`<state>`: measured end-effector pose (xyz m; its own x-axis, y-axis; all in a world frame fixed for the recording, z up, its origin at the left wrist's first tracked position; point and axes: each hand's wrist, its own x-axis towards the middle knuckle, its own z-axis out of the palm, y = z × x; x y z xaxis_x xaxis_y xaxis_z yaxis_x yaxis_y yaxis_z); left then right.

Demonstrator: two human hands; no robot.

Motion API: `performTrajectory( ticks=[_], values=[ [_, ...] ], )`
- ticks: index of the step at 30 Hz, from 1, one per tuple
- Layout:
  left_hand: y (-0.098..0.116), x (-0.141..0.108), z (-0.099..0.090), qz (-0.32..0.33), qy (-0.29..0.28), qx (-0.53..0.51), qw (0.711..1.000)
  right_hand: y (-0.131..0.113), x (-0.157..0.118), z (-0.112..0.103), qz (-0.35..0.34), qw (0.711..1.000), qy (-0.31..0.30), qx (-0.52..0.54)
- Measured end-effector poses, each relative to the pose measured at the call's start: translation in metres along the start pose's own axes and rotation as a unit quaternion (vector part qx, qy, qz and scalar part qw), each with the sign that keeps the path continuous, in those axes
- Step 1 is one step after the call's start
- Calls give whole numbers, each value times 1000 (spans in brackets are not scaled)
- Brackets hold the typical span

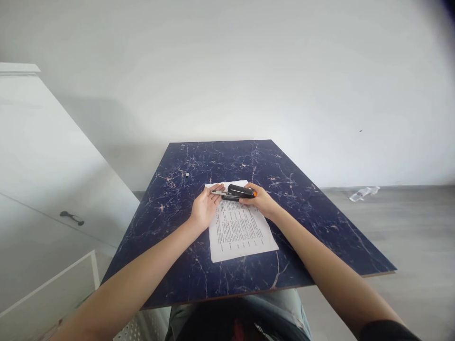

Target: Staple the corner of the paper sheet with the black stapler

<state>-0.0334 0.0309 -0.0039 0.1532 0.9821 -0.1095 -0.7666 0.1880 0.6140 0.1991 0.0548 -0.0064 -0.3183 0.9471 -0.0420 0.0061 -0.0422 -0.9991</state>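
My right hand (261,199) is wrapped round the rear of a black stapler (239,191) with an orange spot at its end. A silver metal tray (218,192) sticks out of the stapler towards the left. Under and beside that tray lies my left hand (206,204), palm up and fingers stretched out; whether it touches the metal I cannot tell. Below both hands, printed sheets of paper (241,232) rest on the table, their upper part partly covered by the hands and stapler.
The dark blue marbled table (170,265) stands against a white wall. A small silvery block (187,175) sits on its far left part. To the left is a white cabinet with a black handle (72,218). A clear plastic item (364,193) lies on the floor at right.
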Motion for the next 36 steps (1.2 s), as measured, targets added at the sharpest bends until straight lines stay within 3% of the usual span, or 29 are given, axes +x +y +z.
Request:
performTrajectory(
  ticks=[9,14,18,22,26,31,34,36],
  values=[
    [2,-1,2,-21,15,-35,999,-1,2,0,52,997,5,62],
    [1,1,1,-36,57,-35,997,0,1,4,-24,999,33,33],
    [-1,3,0,-55,61,-49,995,-5,-2,8,-94,992,48,-65],
    [-1,3,1,-61,66,-82,993,-8,-6,16,-220,950,66,-212],
    [0,2,3,-73,66,-85,991,-6,-11,21,-333,887,27,-318],
    [1,2,1,-69,34,-76,994,-6,-20,19,-330,844,-27,-423],
    [1,3,0,-66,27,-79,994,-7,-24,20,-325,839,-38,-435],
    [2,4,-1,-61,40,-86,994,-9,-24,23,-333,847,-12,-414]
  ],
)
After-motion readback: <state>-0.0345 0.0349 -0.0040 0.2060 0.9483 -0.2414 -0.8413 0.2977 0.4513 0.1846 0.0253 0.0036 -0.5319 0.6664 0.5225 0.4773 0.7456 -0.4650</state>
